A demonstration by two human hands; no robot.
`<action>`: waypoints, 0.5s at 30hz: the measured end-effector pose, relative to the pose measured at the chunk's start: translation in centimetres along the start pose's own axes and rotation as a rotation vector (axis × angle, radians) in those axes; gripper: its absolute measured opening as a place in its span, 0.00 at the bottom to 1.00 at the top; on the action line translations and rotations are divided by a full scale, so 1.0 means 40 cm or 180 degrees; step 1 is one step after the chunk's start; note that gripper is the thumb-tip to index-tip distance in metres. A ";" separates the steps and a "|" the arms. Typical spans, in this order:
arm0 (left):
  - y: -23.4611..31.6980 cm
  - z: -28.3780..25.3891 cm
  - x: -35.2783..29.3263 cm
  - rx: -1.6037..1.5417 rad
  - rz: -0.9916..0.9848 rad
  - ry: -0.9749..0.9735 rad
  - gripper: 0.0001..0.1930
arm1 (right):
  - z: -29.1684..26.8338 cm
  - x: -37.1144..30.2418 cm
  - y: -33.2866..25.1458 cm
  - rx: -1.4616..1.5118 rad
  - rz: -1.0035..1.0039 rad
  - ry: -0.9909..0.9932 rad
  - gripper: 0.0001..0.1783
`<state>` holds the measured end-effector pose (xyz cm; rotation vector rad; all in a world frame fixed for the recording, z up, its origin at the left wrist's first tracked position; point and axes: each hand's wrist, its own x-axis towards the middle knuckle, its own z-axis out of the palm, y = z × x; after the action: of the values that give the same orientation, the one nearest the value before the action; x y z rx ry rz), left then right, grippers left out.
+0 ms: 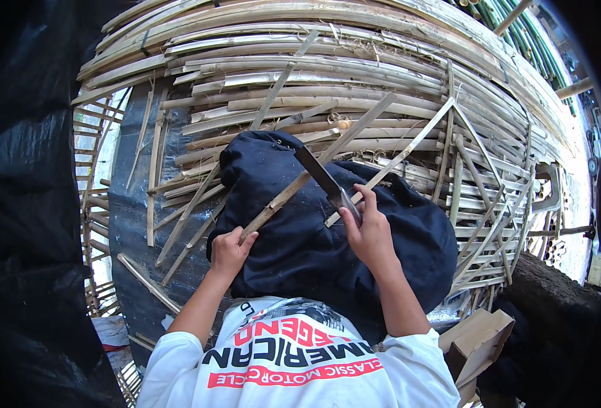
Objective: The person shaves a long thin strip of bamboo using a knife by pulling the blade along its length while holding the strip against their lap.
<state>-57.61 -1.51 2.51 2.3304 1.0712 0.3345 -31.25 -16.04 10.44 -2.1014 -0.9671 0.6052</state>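
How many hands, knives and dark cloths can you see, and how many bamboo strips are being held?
Hands: 2, left hand and right hand
Knife: 1
Dark cloth: 1
Held bamboo strip: 1
Total: 5

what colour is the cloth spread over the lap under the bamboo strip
Dark navy, plain cloth, clearest in the head view.

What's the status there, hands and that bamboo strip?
Left hand grips bamboo strip at its near end. Right hand grips knife, blade across the strip. Strip rests on dark cloth over lap. Loose strips piled beyond.
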 end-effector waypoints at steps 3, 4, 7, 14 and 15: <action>0.002 0.000 0.004 -0.0108 0.0042 0.0005 0.26 | -0.039 0.036 0.010 -0.0256 -0.0147 0.0422 0.20; 0.002 -0.003 0.007 -0.0191 0.0068 -0.0009 0.26 | -0.054 0.053 0.016 -0.0422 -0.0189 0.0664 0.19; 0.001 -0.009 0.016 -0.0320 0.0086 -0.0098 0.25 | -0.082 0.081 0.026 -0.0722 -0.0570 0.0730 0.18; 0.015 -0.018 0.003 -0.0509 -0.0111 -0.0243 0.25 | -0.005 0.108 0.003 -0.1868 -0.0879 -0.0883 0.22; 0.016 -0.018 -0.002 -0.0418 -0.0205 -0.0217 0.25 | -0.012 0.153 0.023 -0.2090 -0.0928 -0.0909 0.18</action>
<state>-57.57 -1.67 3.48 2.1711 1.0564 0.2898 -26.80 -11.85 9.35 -2.3883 -1.7912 0.4828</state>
